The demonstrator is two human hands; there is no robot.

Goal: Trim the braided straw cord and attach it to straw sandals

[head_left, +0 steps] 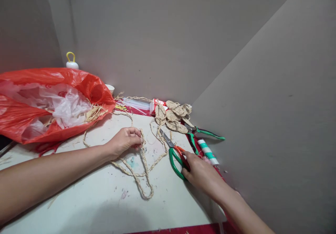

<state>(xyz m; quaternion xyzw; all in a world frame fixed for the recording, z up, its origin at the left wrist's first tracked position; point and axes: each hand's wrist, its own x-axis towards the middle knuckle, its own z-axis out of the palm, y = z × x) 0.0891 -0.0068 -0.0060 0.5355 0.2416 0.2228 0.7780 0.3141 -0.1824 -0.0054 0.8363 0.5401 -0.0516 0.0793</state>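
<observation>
Here's the left hand, thumb and fingers pinched on the braided cord, a grip that seems meant to steady that stretch while the rest lies in loose loops on the white board. Across from it, the right hand has its grip around the handles of the scissors, blades angled towards the cord's far strands, likely for easy reach. Woven ovals sit heaped behind, beside pliers, apparently parked aside to leave working room.
</observation>
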